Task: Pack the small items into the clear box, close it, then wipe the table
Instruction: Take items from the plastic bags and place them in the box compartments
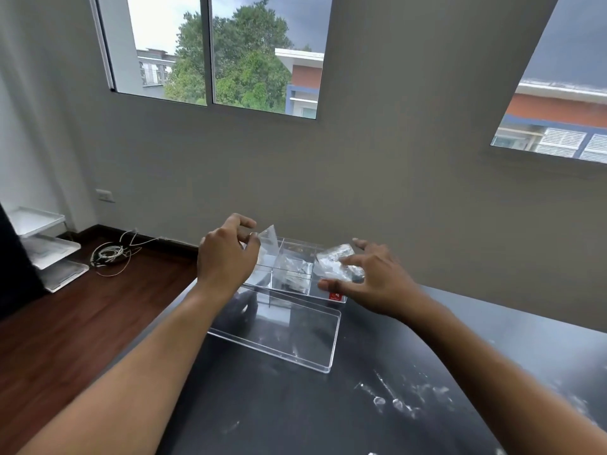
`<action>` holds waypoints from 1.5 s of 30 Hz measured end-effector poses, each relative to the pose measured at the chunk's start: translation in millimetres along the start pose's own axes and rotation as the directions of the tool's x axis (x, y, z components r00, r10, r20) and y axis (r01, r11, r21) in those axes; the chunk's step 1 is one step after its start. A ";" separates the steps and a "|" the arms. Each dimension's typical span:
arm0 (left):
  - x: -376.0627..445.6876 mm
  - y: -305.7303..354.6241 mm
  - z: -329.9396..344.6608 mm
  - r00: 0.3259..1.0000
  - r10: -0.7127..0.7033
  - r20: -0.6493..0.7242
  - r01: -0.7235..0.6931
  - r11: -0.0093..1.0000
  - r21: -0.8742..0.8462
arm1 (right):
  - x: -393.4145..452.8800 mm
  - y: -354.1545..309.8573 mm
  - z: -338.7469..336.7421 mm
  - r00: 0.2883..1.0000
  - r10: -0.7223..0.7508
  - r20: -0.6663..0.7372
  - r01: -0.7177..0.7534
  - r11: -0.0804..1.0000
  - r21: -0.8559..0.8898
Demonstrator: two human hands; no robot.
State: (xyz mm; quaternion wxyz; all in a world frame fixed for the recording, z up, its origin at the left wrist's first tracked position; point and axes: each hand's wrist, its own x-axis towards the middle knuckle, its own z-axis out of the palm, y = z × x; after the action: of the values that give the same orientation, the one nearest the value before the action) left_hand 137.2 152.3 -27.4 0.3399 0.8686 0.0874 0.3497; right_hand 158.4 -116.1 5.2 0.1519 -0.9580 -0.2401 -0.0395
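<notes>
Clear acrylic forms the divided box [293, 267], which stands open at the far edge of the black bench [295, 408], close to the grey wall. Its compartments hold a few small packets, though their contents are too blurred to name. A small red label [335, 296] sits at its near right corner. The box's clear lid [279, 336] lies flat on the bench just in front of it, on the near side.

Above the left compartment, the left hand [225, 257] pinches a small clear bag [267, 239] between thumb and fingers [246, 221], which are closed on its edge. Over the right compartment, the right hand [377, 284] holds a crinkled clear packet [338, 262], its fingers spread and lightly curled around it, thumb underneath.

White powdery smudges [400, 402] mark the bench surface to the right of the lid. On the wooden floor at left lie a tangle of white cables [111, 252] and stacked white trays [49, 247].
</notes>
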 end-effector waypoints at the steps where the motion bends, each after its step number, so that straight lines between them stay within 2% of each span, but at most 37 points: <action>1: 0.1 1.2 -0.8 1.000 -0.006 -0.011 0.006 1.000 0.001 | -1.2 2.8 -0.2 0.999 -0.028 0.043 0.031 0.998 -0.059; 5: -1.2 0.6 -1.8 0.998 -0.043 -0.034 0.043 0.999 -0.009 | 0.3 17.6 3.6 0.989 -0.149 0.018 0.150 0.979 -0.138; 10: -0.6 5.1 -3.1 0.979 -0.166 -0.122 0.139 0.969 -0.206 | 8.3 19.1 9.7 0.929 -0.273 -0.251 0.261 0.962 -0.083; 13: -1.3 4.1 -2.3 0.977 -0.190 -0.096 0.167 0.964 -0.208 | 12.8 8.4 12.7 0.909 -0.287 -0.301 0.277 0.958 -0.077; 16: -2.8 -0.8 3.5 0.984 -0.172 -0.050 0.165 0.980 -0.114 | 12.9 -0.3 20.2 0.920 -0.303 -0.250 0.292 0.953 -0.081; 19: -3.7 -2.5 9.2 0.991 -0.125 -0.043 0.128 0.989 0.072 | 14.4 -1.3 28.5 0.954 -0.289 -0.077 0.273 0.947 -0.170; 25: -4.3 -4.9 9.8 0.999 -0.014 -0.038 0.025 0.947 0.322 | 13.5 -0.4 23.4 0.955 -0.255 0.149 0.270 0.959 -0.086; 27: -2.8 -4.8 9.9 0.999 0.011 -0.046 0.008 0.919 0.394 | 15.0 1.6 24.2 0.959 -0.241 0.151 0.257 0.961 -0.098; 32: 0.6 -7.4 5.7 0.999 -0.047 0.002 0.041 0.893 0.448 | 14.6 1.4 28.5 0.962 -0.262 -0.076 0.253 0.961 -0.115; 37: 1.8 -8.1 5.5 0.999 0.030 0.042 -0.046 0.877 0.479 | 12.1 -4.6 27.0 0.958 -0.286 0.018 0.285 0.945 -0.162; 41: 2.2 -8.9 6.6 0.977 0.164 0.136 -0.207 0.881 0.426 | 22.1 -3.8 25.1 0.967 -0.247 0.065 0.254 0.960 -0.118; 45: 0.4 -8.8 10.5 0.946 0.089 0.310 -0.237 0.845 0.480 | 22.6 -5.7 24.6 0.974 -0.199 0.106 0.206 0.977 -0.056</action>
State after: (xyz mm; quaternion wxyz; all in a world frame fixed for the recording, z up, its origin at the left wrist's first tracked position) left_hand 145.2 153.5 -38.4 0.0749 0.9717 0.0539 0.2173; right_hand 175.7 -93.6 -13.3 0.1030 -0.9338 -0.3424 -0.0148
